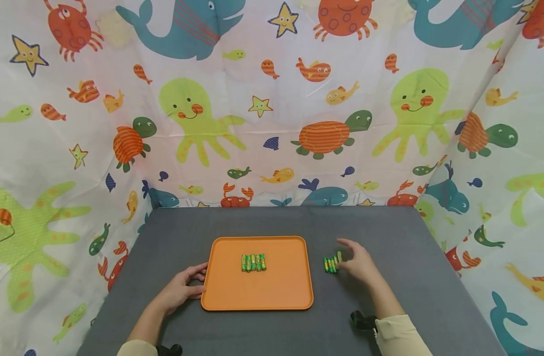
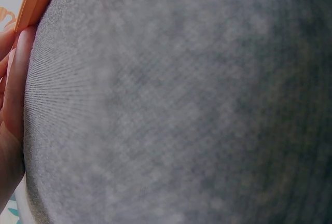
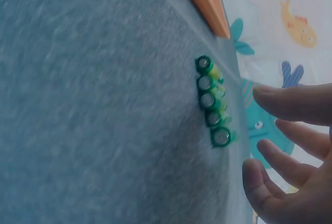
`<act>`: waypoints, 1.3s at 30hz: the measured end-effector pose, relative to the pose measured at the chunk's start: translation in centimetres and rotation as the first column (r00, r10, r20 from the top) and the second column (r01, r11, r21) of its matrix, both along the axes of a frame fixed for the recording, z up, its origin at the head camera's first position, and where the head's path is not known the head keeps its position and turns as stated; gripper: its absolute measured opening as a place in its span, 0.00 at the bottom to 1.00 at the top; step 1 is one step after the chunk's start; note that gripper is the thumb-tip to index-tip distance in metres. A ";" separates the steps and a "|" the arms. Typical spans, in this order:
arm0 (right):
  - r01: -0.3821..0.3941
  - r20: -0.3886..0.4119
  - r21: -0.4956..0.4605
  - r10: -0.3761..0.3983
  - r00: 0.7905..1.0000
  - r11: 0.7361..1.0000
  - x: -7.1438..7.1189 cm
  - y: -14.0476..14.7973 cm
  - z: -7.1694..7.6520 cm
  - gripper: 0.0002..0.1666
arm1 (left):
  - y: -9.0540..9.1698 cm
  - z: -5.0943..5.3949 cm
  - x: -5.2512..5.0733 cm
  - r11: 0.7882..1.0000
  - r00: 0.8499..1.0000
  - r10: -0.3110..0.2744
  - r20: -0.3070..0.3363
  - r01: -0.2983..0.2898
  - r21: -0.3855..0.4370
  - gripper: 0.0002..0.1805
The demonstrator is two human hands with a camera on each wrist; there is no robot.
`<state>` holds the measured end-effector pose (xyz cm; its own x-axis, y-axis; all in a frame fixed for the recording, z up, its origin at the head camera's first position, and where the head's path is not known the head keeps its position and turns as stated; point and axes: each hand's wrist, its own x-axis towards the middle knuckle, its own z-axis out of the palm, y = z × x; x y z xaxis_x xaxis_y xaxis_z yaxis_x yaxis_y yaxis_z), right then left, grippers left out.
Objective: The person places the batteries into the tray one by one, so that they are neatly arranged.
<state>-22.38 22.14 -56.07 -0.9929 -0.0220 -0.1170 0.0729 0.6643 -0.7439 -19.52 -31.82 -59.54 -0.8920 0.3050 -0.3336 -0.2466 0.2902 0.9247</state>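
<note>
Green batteries lie beside your spread right hand, while your left hand, thumb apart, touches the tray.

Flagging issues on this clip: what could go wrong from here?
The right hand is close to a tight row of batteries beside the orange tray; picking one might roll its neighbours. The left hand touches the tray's edge, so a push could disturb the five batteries on it.

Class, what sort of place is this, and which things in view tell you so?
Probably an indoor tabletop workspace, perhaps a makeshift one: a grey table, a sea-animal-print cloth behind it and at its sides, and an orange tray holding green batteries.
</note>
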 end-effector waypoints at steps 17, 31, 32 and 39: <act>-0.052 -0.018 0.087 0.054 0.998 0.995 0.5 1.0 -2.4 0.39 | 0.1 -0.4 0.3 0.999 1.000 0.026 0.002 -0.026 -0.028 0.41; -0.006 0.014 0.085 0.005 1.000 0.996 0.3 1.0 -2.8 0.35 | -0.1 -1.1 0.0 1.000 1.000 0.029 -0.008 -0.029 -0.010 0.41; -0.003 0.016 0.085 0.002 1.000 0.996 0.3 1.0 -2.8 0.35 | -0.1 -1.2 0.0 1.000 1.000 0.027 -0.008 -0.027 -0.009 0.41; 0.016 0.023 0.075 -0.018 1.000 0.997 0.4 1.2 -2.5 0.36 | 0.0 -1.0 0.1 1.000 1.000 0.016 -0.009 -0.016 0.002 0.41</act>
<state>-21.99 23.34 -58.61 -0.9900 0.0045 -0.1410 0.1015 0.7168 -0.6899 -19.42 -31.82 -60.54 -0.8996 0.2916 -0.3250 -0.2428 0.2846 0.9274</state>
